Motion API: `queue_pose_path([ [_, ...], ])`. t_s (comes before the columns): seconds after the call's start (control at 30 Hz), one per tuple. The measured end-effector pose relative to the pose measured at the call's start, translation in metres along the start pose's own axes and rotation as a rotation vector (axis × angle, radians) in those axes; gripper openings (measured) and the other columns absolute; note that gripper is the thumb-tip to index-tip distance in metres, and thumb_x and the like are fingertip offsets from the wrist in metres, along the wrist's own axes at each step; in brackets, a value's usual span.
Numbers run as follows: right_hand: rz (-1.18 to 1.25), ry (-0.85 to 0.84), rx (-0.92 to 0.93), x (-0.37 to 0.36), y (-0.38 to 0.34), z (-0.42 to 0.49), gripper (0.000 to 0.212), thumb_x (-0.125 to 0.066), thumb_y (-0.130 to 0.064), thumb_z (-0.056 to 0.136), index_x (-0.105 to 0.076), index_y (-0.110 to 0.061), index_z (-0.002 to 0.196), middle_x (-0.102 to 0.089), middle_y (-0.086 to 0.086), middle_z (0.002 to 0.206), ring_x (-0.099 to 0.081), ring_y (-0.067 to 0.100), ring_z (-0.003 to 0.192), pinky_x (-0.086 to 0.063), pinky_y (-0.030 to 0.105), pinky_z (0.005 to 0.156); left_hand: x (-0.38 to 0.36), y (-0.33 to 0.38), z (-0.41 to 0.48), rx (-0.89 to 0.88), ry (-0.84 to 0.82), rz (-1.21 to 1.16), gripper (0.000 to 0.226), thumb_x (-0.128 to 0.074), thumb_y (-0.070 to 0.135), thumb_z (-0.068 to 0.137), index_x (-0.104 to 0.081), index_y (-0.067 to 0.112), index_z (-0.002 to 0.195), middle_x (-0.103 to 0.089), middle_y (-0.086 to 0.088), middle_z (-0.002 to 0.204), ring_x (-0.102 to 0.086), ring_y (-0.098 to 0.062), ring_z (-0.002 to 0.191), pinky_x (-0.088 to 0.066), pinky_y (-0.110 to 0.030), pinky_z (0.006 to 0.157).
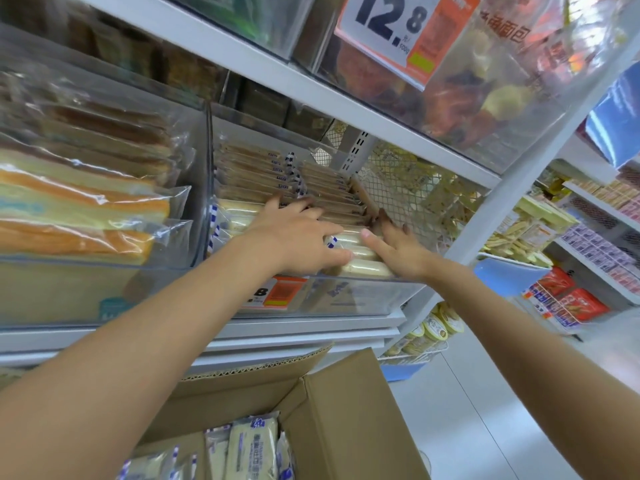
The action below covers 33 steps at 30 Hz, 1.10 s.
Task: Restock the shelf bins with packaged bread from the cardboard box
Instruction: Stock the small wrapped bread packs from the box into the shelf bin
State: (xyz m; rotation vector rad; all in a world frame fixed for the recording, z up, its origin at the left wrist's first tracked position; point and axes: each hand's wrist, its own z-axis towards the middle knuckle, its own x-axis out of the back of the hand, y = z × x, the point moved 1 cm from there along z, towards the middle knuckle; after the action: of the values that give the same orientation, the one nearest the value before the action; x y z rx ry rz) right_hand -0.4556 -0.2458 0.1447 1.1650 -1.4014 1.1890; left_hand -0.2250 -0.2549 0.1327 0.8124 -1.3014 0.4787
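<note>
Cardboard box stands open at the near edge, below the shelf, with packaged bread upright inside it. Both arms reach up into the clear shelf bin. Left hand lies flat with straight, spread fingers on top of the stacked packs, and right hand, fingers likewise extended and gripping nothing, presses against their right end. The step in hand appears to be squaring the rows inside the bin; the next move calls for lifting both hands out without dragging packs forward, then reaching down to the box for more.
</note>
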Motion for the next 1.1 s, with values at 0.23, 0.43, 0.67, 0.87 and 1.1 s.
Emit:
queue_pose_path([
  [0.23,0.206,-0.134,0.021,0.011,-0.009,-0.004,0.074,-0.03,-0.068,0.094,-0.014,-0.027,0.154,-0.027,0.003,0.158,-0.029,0.023,0.143,-0.024,0.042,0.118,0.003,0.002,0.003,0.039,-0.031,0.021,0.068,-0.027,0.076,0.087,-0.021,0.048,0.149,-0.012,0.003,0.163,-0.007,-0.016,0.15,-0.005,-0.052,0.117],
  [0.43,0.072,0.453,0.274,-0.003,-0.04,-0.05,0.035,-0.044,-0.035,0.099,-0.062,-0.011,0.117,-0.058,0.008,0.112,-0.054,0.024,0.102,-0.043,0.037,0.086,0.022,0.018,-0.043,0.096,0.37,-0.015,0.044,-0.056,0.064,0.084,-0.063,0.027,0.105,-0.065,0.004,0.107,-0.059,-0.019,0.099,-0.047,-0.036,0.079],
  [0.67,0.36,0.134,0.414,-0.109,-0.091,-0.13,0.014,-0.058,-0.022,0.092,-0.063,-0.015,0.103,-0.06,-0.005,0.088,-0.055,0.013,0.079,-0.042,0.03,0.067,-0.037,0.005,-0.171,0.383,0.213,-0.247,0.016,-0.066,0.03,0.086,-0.06,0.021,0.075,-0.062,0.008,0.07,-0.061,-0.016,0.071,-0.051,-0.034,0.066],
  [0.87,0.281,-0.525,0.283,-0.265,-0.076,-0.149,0.023,-0.06,-0.021,0.091,-0.067,-0.015,0.113,-0.067,0.003,0.111,-0.062,0.021,0.105,-0.045,0.026,0.086,-0.136,-0.033,-0.262,0.65,-0.054,-0.356,0.019,-0.071,0.028,0.083,-0.06,0.025,0.068,-0.063,0.01,0.065,-0.054,-0.004,0.06,-0.045,-0.025,0.063],
  [1.1,0.115,-0.926,0.044,-0.358,-0.042,-0.15,0.083,-0.076,-0.051,0.075,-0.041,-0.018,0.142,-0.048,-0.001,0.141,-0.049,0.021,0.127,-0.041,0.028,0.099,-0.206,-0.068,-0.317,0.793,-0.233,-0.5,0.009,-0.068,0.012,0.085,-0.066,0.016,0.077,-0.063,0.003,0.071,-0.054,-0.012,0.069,-0.044,-0.028,0.073],
])
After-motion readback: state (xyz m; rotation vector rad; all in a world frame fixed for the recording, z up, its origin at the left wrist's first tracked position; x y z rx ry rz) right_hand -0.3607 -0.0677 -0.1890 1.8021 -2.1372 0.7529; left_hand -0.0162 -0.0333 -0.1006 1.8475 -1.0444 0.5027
